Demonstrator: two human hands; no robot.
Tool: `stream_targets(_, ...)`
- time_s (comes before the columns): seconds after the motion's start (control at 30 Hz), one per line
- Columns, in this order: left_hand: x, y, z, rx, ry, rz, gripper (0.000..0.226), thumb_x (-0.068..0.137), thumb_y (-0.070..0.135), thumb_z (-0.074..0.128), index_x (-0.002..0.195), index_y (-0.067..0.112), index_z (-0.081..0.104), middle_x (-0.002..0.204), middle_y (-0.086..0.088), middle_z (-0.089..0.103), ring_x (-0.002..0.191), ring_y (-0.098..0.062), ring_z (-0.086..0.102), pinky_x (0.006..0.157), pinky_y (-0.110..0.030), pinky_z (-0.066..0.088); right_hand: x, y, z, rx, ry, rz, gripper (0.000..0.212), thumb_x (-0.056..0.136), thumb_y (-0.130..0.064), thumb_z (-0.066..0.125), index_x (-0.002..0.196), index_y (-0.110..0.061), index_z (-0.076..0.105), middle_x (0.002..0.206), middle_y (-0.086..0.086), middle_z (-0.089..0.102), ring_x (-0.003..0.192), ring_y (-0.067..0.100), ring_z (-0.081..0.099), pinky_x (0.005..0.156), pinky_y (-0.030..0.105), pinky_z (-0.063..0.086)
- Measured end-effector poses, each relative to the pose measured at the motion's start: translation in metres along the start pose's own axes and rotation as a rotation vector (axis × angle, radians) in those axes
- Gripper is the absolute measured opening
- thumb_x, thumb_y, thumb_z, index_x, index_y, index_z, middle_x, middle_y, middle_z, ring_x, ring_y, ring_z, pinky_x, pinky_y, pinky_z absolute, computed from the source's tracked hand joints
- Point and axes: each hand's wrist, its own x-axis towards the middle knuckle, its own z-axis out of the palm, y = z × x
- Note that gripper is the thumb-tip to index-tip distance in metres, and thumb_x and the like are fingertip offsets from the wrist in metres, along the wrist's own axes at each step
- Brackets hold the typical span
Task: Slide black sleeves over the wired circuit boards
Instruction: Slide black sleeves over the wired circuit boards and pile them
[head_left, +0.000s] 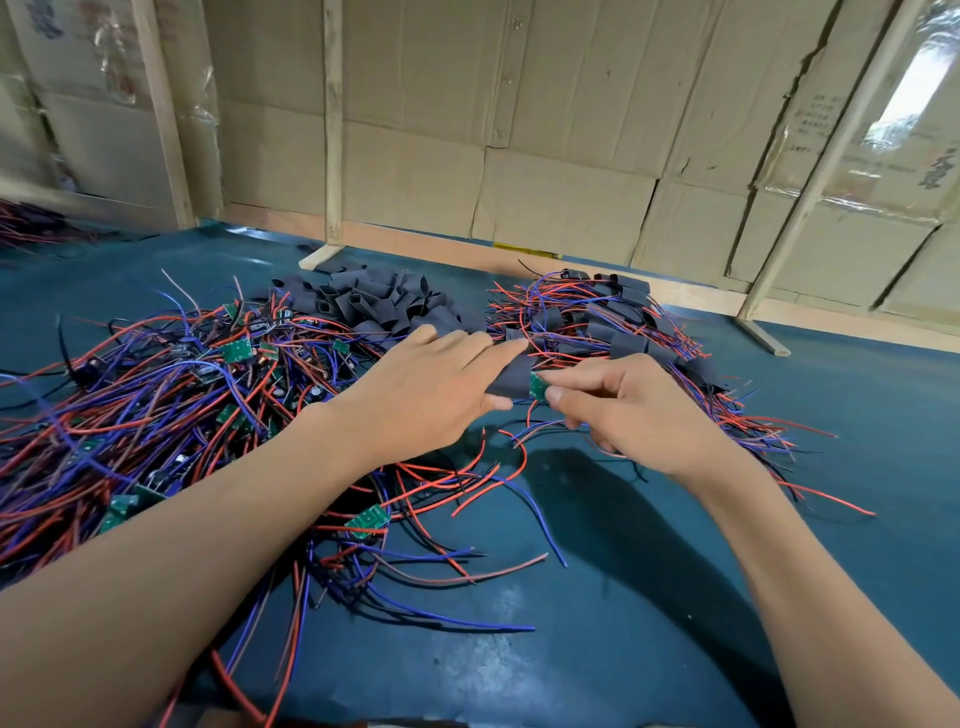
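Observation:
My left hand holds a black sleeve between thumb and fingers above the table. My right hand pinches the green circuit board at the sleeve's right opening; most of the board is hidden inside the sleeve. Its red and blue wires hang below my hands. A heap of bare wired boards lies to the left. Loose black sleeves are piled behind my left hand. Sleeved boards with wires lie in a heap at the back right.
A dark teal mat covers the table. Cardboard walls on wooden frames stand along the far edge. Another bundle of wires lies at the far left. A single wired board lies near my left forearm.

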Motion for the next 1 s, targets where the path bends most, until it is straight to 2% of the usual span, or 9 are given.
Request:
stream_targets(0.17, 0.001, 0.000, -0.001, 0.045, 0.004, 0.061, 0.062, 0.101, 0.046, 0.038, 0.153, 0.013, 0.037, 0.114, -0.006, 0.059, 0.100, -0.025, 0.058, 0.078, -0.037, 0.044, 0.003, 0.002, 0.001, 0.064, 0.075, 0.085, 0.004, 0.087, -0.012, 0.078, 0.083, -0.012, 0.077, 0.053, 0.001, 0.061, 0.036, 0.007, 0.036, 0.037, 0.016, 0.028)
stream_targets(0.23, 0.000, 0.001, -0.002, 0.030, 0.004, 0.062, 0.062, 0.100, 0.046, 0.040, 0.152, 0.013, 0.039, 0.112, -0.006, 0.059, 0.099, -0.026, 0.059, 0.078, -0.037, 0.045, 0.003, 0.002, 0.001, 0.131, 0.088, 0.125, 0.006, 0.086, -0.012, 0.079, 0.081, -0.009, 0.076, 0.061, 0.005, 0.069, 0.041, 0.010, 0.049, 0.036, 0.018, 0.032)
stream_targets(0.3, 0.001, 0.001, -0.002, -0.022, 0.025, 0.058, 0.062, 0.099, 0.045, 0.040, 0.150, 0.010, 0.042, 0.109, -0.008, 0.060, 0.098, -0.028, 0.060, 0.077, -0.040, 0.049, 0.002, -0.001, 0.000, 0.228, 0.059, 0.113, 0.006, 0.090, -0.006, 0.072, 0.087, -0.009, 0.077, 0.076, 0.008, 0.075, 0.060, 0.013, 0.065, 0.038, 0.022, 0.041)
stream_targets(0.4, 0.003, 0.001, -0.001, -0.146, 0.076, 0.057, 0.063, 0.097, 0.043, 0.044, 0.148, 0.005, 0.044, 0.103, -0.011, 0.059, 0.092, -0.031, 0.062, 0.074, -0.045, 0.055, 0.002, -0.003, 0.000, 0.321, 0.041, 0.120, 0.015, 0.092, 0.004, 0.065, 0.094, -0.007, 0.074, 0.084, 0.009, 0.077, 0.067, 0.015, 0.069, 0.042, 0.024, 0.046)
stream_targets(0.53, 0.002, -0.002, 0.004, -0.114, 0.019, -0.022, 0.080, 0.097, 0.060, 0.033, 0.159, 0.012, 0.014, 0.114, -0.007, 0.054, 0.101, -0.029, 0.055, 0.086, -0.042, 0.047, 0.005, -0.003, 0.005, 0.313, 0.173, 0.129, 0.015, 0.091, 0.005, 0.066, 0.091, -0.010, 0.069, 0.080, 0.007, 0.076, 0.056, 0.013, 0.066, 0.039, 0.023, 0.044)
stream_targets(0.6, 0.001, -0.005, 0.006, -0.190, 0.023, -0.112, 0.086, 0.096, 0.064, 0.036, 0.160, 0.020, -0.001, 0.124, -0.003, 0.048, 0.108, -0.026, 0.047, 0.094, -0.041, 0.039, 0.006, -0.001, -0.001, 0.201, 0.316, 0.066, 0.024, 0.091, 0.004, 0.065, 0.085, -0.019, 0.070, 0.075, -0.002, 0.076, 0.059, 0.009, 0.067, 0.045, 0.019, 0.045)
stream_targets(0.73, -0.001, -0.014, 0.009, -0.366, 0.028, -0.306, 0.087, 0.092, 0.029, 0.055, 0.159, 0.023, 0.000, 0.137, -0.005, 0.037, 0.118, -0.026, 0.038, 0.100, -0.044, 0.036, 0.003, 0.007, -0.020, -0.111, 0.588, -0.005, 0.023, 0.091, -0.005, 0.065, 0.088, -0.026, 0.074, 0.085, -0.011, 0.075, 0.084, 0.011, 0.071, 0.080, 0.025, 0.052)
stream_targets(0.87, 0.000, -0.020, 0.024, -0.204, -0.289, -0.458, 0.064, 0.101, 0.032, 0.041, 0.157, 0.019, 0.014, 0.147, -0.007, 0.032, 0.132, -0.030, 0.030, 0.107, -0.049, 0.033, 0.002, 0.020, -0.029, -0.555, 0.690, 0.178, 0.034, 0.089, -0.007, 0.055, 0.112, -0.024, 0.074, 0.119, 0.002, 0.070, 0.115, 0.031, 0.059, 0.099, 0.039, 0.040)
stream_targets(1.0, 0.013, -0.030, 0.041, -0.177, -0.595, -0.562, 0.049, 0.103, 0.040, 0.035, 0.145, 0.014, 0.036, 0.144, -0.013, 0.035, 0.133, -0.036, 0.029, 0.107, -0.052, 0.030, 0.004, 0.022, -0.021, -0.595, 0.690, 0.229, 0.041, 0.087, -0.006, 0.055, 0.121, -0.024, 0.069, 0.140, 0.002, 0.054, 0.128, 0.033, 0.042, 0.105, 0.043, 0.026)
